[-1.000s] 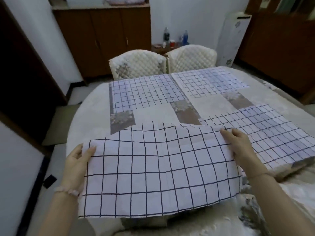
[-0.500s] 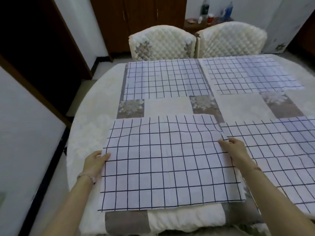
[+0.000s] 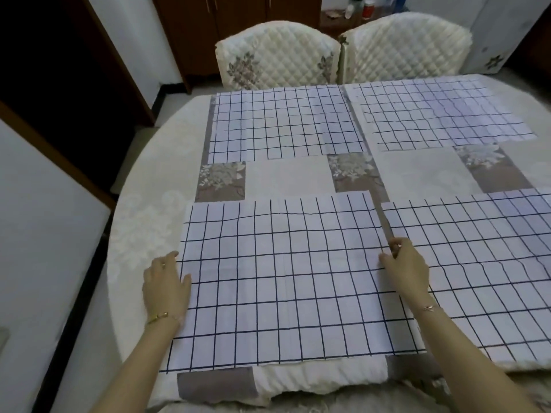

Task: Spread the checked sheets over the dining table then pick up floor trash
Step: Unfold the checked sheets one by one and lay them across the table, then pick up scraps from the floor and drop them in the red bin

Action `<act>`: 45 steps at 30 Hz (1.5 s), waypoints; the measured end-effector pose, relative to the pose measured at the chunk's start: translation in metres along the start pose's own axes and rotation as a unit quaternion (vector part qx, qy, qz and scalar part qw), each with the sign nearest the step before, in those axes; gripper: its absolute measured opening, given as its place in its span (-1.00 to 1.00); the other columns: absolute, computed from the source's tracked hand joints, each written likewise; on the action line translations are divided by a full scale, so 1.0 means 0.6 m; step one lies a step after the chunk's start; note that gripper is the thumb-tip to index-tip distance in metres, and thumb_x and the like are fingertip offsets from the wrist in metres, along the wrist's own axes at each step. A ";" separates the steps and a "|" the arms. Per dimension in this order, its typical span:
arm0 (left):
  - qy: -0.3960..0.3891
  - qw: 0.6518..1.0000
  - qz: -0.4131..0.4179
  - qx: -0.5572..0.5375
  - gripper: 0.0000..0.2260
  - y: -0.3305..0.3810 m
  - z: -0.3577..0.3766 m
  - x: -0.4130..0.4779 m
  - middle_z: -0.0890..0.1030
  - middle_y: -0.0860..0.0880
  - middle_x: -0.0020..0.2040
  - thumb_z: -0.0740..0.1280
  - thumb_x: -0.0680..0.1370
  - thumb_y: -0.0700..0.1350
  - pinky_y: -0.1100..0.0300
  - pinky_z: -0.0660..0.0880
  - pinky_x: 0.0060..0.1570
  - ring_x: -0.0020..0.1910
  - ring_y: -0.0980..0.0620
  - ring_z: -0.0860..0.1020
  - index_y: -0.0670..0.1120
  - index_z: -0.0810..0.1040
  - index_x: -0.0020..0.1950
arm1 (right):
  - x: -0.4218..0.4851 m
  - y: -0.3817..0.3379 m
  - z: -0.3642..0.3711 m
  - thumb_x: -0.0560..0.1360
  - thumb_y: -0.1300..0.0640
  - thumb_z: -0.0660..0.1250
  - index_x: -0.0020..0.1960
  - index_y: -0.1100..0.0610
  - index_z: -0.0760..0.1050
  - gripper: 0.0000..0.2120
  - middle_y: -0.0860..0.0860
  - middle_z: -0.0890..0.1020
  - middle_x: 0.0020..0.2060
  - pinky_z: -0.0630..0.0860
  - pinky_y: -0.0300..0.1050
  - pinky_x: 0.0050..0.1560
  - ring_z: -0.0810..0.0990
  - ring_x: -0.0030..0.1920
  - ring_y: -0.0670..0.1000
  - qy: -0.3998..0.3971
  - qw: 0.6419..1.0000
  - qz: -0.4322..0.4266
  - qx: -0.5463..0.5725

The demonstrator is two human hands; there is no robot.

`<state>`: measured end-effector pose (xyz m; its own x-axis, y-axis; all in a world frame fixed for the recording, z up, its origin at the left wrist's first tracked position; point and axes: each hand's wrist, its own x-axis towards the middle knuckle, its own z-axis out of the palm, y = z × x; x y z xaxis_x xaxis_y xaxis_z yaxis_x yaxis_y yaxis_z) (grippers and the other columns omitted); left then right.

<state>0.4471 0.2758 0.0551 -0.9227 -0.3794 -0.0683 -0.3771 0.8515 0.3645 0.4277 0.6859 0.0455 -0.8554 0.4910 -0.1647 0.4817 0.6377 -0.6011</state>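
Observation:
Four white sheets with a dark check lie flat on the round dining table (image 3: 143,210), which wears a cream floral cloth. The near-left sheet (image 3: 283,278) is in front of me. My left hand (image 3: 165,286) grips its left edge, thumb on top. My right hand (image 3: 407,269) pinches its right edge, next to the near-right sheet (image 3: 483,263). The far-left sheet (image 3: 283,123) and far-right sheet (image 3: 441,114) lie beyond. I see no floor trash.
Two quilted cream chairs (image 3: 277,55) (image 3: 405,46) stand at the table's far side. Behind them are a brown cabinet (image 3: 238,13) and a low stand with bottles (image 3: 357,7). A white panel (image 3: 35,234) runs close along the table's left.
The near-left sheet, held up in the air a second ago, now lies flat on the table. Both hands came down with it, still at its side edges.

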 end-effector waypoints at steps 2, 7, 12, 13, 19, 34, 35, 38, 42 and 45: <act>-0.010 0.996 0.083 0.017 -0.64 0.004 0.012 -0.006 0.49 -0.20 0.25 0.32 0.49 -0.23 -0.06 0.42 0.17 0.23 -0.22 0.42 -0.19 0.47 0.29 | -0.004 -0.002 0.009 0.46 0.26 0.26 0.21 0.23 0.44 -0.68 0.16 0.54 0.06 0.41 -0.05 -0.16 0.50 -0.07 0.17 0.043 0.996 -0.050 -0.057; -0.073 0.974 0.211 0.039 -0.61 0.015 0.035 0.010 0.43 -0.16 0.38 0.29 0.54 -0.11 -0.03 0.29 0.35 0.39 -0.17 0.36 -0.18 0.44 0.35 | -0.014 -0.014 0.034 0.47 0.29 0.31 0.13 0.23 0.55 -0.76 0.16 0.59 0.10 0.52 0.07 0.10 0.53 0.10 0.23 0.020 0.954 -0.267 -0.137; -0.173 0.952 0.225 0.113 -0.22 0.024 0.034 0.064 0.12 0.00 0.55 -0.15 0.40 0.34 0.04 0.06 0.49 0.53 -0.04 0.07 -0.05 0.15 0.52 | -0.028 -0.005 0.047 0.57 0.15 0.21 0.39 0.24 0.36 -0.60 0.16 0.41 0.38 0.27 0.00 0.40 0.36 0.40 0.14 -0.057 0.945 -0.262 -0.190; -0.185 0.947 0.229 0.132 -0.15 0.022 0.033 0.072 0.06 0.03 0.56 -0.20 0.34 0.39 0.04 0.05 0.50 0.54 -0.02 0.04 -0.02 0.11 0.53 | -0.029 -0.002 0.047 0.60 0.10 0.16 0.45 0.20 0.27 -0.55 0.12 0.31 0.45 0.19 0.02 0.45 0.25 0.47 0.12 -0.074 0.942 -0.253 -0.206; -0.219 0.933 0.227 0.176 -0.13 0.010 0.033 0.082 -0.17 0.14 0.55 -0.09 0.33 0.48 0.04 -0.11 0.51 0.54 0.08 -0.14 0.08 -0.13 0.54 | -0.028 0.007 0.051 0.64 -0.02 -0.03 0.55 0.06 -0.08 -0.47 -0.03 -0.06 0.55 -0.15 -0.04 0.51 -0.13 0.55 -0.02 -0.138 0.939 -0.214 -0.233; -0.188 0.940 0.238 0.159 -0.18 -0.018 0.025 0.039 -0.04 0.07 0.56 -0.20 0.38 0.43 0.04 0.00 0.50 0.54 0.06 -0.02 0.02 -0.02 0.54 | -0.188 0.035 -0.024 0.58 0.05 0.16 0.36 0.05 0.42 -0.64 -0.07 0.38 0.42 0.38 -0.24 0.27 0.40 0.37 -0.09 -0.092 0.946 -0.217 -0.222; -0.191 0.938 0.238 0.162 -0.24 -0.019 0.024 0.040 -0.06 0.07 0.56 -0.12 0.45 0.40 0.04 0.00 0.51 0.54 0.07 -0.04 0.02 -0.04 0.55 | -0.193 0.034 -0.029 0.59 0.04 0.14 0.41 0.04 0.35 -0.61 -0.09 0.32 0.45 0.35 -0.27 0.29 0.35 0.40 -0.11 -0.100 0.944 -0.213 -0.229; -0.198 0.938 0.234 0.162 -0.35 -0.013 0.019 0.037 -0.08 0.07 0.56 0.04 0.55 0.27 0.04 -0.02 0.51 0.54 0.07 -0.07 0.03 -0.06 0.55 | -0.204 0.024 -0.041 0.61 0.03 0.09 0.48 -0.01 0.21 -0.56 -0.15 0.18 0.50 0.31 -0.28 0.32 0.22 0.46 -0.14 -0.130 0.937 -0.197 -0.257; -0.213 0.933 0.228 0.177 -0.36 0.000 0.011 0.041 -0.04 0.04 0.57 0.09 0.55 0.24 0.02 0.05 0.49 0.54 0.03 -0.02 0.01 -0.01 0.54 | -0.200 0.029 -0.043 0.61 0.04 0.10 0.44 0.02 0.30 -0.60 -0.14 0.27 0.46 0.26 -0.21 0.36 0.25 0.45 -0.10 -0.168 0.948 -0.163 -0.217; -0.198 0.940 0.239 0.145 -0.38 0.034 0.005 0.026 0.10 -0.06 0.55 0.18 0.56 0.13 -0.01 0.15 0.46 0.52 -0.04 0.09 -0.07 0.07 0.53 | -0.209 0.029 -0.065 0.59 -0.02 0.12 0.25 0.09 0.47 -0.67 -0.01 0.56 0.22 0.44 -0.10 0.21 0.51 0.24 0.02 -0.168 0.978 -0.083 -0.089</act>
<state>0.4249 0.2886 0.0590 -0.9281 0.1863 -0.3225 0.1339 0.9749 0.1779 0.5505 0.6586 0.0860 -0.9245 0.1677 -0.3422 0.3303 0.8006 -0.4999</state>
